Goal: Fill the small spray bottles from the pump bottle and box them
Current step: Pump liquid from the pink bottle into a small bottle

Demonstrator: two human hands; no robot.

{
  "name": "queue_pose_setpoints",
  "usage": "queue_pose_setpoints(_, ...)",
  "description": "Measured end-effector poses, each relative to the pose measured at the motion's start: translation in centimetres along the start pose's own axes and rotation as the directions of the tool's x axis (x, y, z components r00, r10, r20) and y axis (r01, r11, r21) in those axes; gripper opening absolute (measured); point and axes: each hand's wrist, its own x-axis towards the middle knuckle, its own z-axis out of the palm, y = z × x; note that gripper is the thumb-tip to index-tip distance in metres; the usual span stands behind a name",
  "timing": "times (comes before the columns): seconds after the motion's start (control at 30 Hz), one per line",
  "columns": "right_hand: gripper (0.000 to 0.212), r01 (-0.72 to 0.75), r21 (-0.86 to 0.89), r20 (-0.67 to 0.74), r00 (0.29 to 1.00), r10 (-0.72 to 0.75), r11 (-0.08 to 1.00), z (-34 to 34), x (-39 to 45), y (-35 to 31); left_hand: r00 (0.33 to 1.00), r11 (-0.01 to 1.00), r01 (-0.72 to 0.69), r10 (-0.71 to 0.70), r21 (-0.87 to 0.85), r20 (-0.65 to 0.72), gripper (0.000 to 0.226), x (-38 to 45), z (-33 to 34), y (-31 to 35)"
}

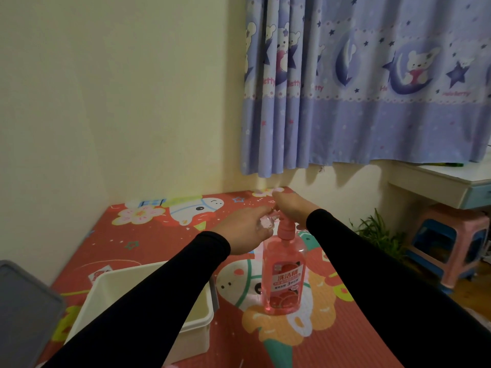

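Left hand (245,231) pinches a small bottle (265,223) at the pump (286,227) spout; right hand (291,208) presses down, grip flat. Pump bottle (283,277) stands mid-table (345,335) beside the box (196,325). Keep mouth under spout, press slowly.

On the label of the pink transparent plastic pump bottle (283,272), "洗洁精" and a large "3" can be read; on the blue cartoon-printed fabric curtain (372,83), "Hello Betty" is printed in pink

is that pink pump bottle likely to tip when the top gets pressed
Probably not. The pump bottle stands upright on the mat, looks mostly full, so likely bottom-heavy. It is tall and narrow, though, and the right hand on its pump could tilt it if pressing off-centre.
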Motion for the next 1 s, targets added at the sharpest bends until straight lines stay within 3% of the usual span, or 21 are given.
queue_pose_setpoints(0.43, 0.042, -0.007, 0.029, 0.041, 0.999, 0.006, 1.000, -0.1, -0.3, -0.2, 1.000, 1.000, 0.008, -0.008, 0.009, 0.018, 0.051, 0.1, -0.1, -0.3)
queue_pose_setpoints(0.57, 0.041, 0.000, -0.033, 0.024, 1.000, 0.000, 0.999, 0.2, 0.0, 0.1, 1.000, 1.000, 0.000, 0.000, 0.029, 0.003, 0.048, 0.1, 0.2, -0.5)
queue_pose_setpoints(0.8, 0.041, -0.040, -0.005, 0.038, 0.998, 0.040, 0.999, 0.7, 0.0, 0.8, 0.999, 0.998, 0.014, -0.016, 0.054, 0.036, 0.045, -0.1, 0.7, -0.7)
queue_pose_setpoints(1.0, 0.042, 0.009, 0.045, 0.007, 1.000, -0.009, 0.999, 0.0, 0.1, -0.2, 1.000, 1.000, -0.002, 0.002, 0.031, 0.012, 0.048, 0.2, -0.3, -0.4)
